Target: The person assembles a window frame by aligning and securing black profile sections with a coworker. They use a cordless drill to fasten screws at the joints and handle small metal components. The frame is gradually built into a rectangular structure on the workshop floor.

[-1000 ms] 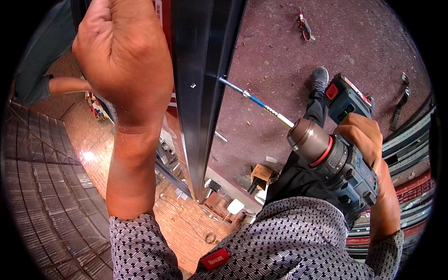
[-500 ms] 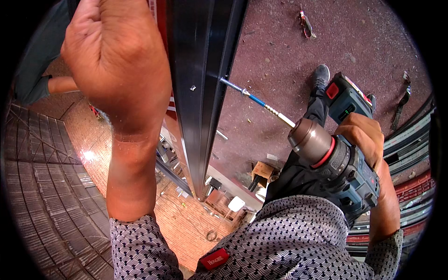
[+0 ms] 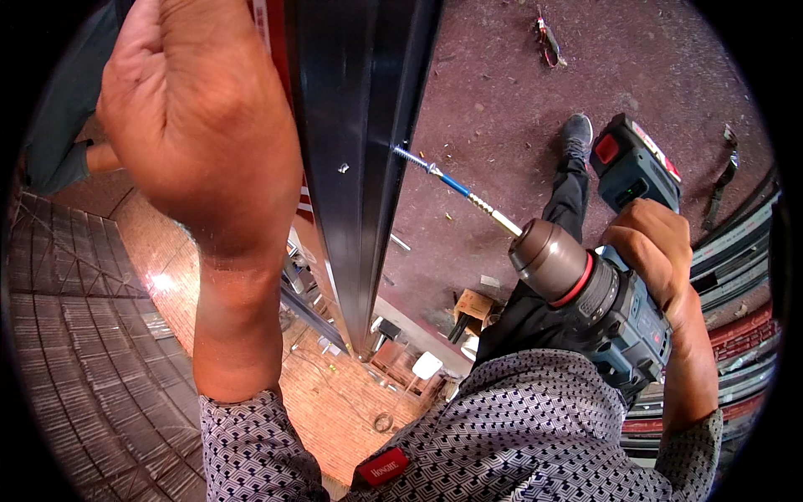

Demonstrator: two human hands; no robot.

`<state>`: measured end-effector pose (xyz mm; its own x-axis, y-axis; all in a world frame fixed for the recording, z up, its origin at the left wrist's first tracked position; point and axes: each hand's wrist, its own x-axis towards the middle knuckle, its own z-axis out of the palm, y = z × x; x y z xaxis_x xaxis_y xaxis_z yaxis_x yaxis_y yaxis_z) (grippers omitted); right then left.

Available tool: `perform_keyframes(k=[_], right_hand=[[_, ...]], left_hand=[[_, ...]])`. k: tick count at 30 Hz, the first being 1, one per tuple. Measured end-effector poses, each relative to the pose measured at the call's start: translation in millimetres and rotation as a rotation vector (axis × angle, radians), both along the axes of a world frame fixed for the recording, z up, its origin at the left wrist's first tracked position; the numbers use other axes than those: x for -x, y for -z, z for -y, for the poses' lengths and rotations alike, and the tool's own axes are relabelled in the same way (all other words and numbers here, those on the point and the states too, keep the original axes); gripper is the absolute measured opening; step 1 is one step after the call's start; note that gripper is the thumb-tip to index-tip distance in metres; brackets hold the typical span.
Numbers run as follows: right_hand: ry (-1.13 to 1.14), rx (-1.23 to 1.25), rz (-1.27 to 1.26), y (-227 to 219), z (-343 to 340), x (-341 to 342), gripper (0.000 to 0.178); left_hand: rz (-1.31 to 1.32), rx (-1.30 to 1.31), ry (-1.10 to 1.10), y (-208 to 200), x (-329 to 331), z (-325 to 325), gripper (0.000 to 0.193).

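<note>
My right hand [image 3: 652, 247] is wrapped round the grip of a blue-grey cordless drill [image 3: 615, 309] with a brown chuck and a red ring. A long bit with a blue band [image 3: 454, 186] runs from the chuck to a silver screw [image 3: 415, 160]. The screw's tip meets the side of a long black metal profile [image 3: 347, 117], and its threads still show outside. My left hand [image 3: 201, 125] is closed at the upper left, beside the profile and its red-and-white strip. Its fingertips are hidden, so what they grip cannot be made out.
Stacked long profiles [image 3: 736, 335] lie at the right. A cardboard box [image 3: 473, 308] and a white stool [image 3: 427, 365] are below the profile. Scraps [image 3: 548, 42] lie on the reddish floor. At the far left is another person's dark-clothed leg [image 3: 63, 100], above corrugated sheeting [image 3: 92, 351].
The drill has shifted slightly left, and its battery end has tipped a little. Slightly less of the screw shows. Small chips have appeared near it. My left hand has moved slightly left.
</note>
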<state>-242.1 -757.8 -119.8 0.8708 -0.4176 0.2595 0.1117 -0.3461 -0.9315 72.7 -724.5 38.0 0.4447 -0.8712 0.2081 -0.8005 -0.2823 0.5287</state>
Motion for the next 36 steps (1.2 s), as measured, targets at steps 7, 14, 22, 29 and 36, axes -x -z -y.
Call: perform_keyframes(k=[7, 14, 22, 29, 36], right_hand=[[0.002, 0.245, -0.061, -19, 18, -6, 0.036], [0.02, 0.215, -0.053, -16, 11, -8, 0.03], [0.019, 0.286, -0.067, -23, 16, -10, 0.027], [0.023, 0.256, -0.054, -20, 13, -9, 0.029], [0.025, 0.293, -0.044, -24, 19, -8, 0.031]], left_hand=[[0.092, -0.029, 0.07, -3, -1, -4, 0.035], [0.008, 0.0, -0.068, 0, 5, -8, 0.037], [-0.128, -0.045, -0.052, -8, 11, -10, 0.035], [0.06, 0.045, -0.107, -5, 17, -6, 0.036], [-0.005, -0.044, -0.117, -12, 25, -7, 0.037]])
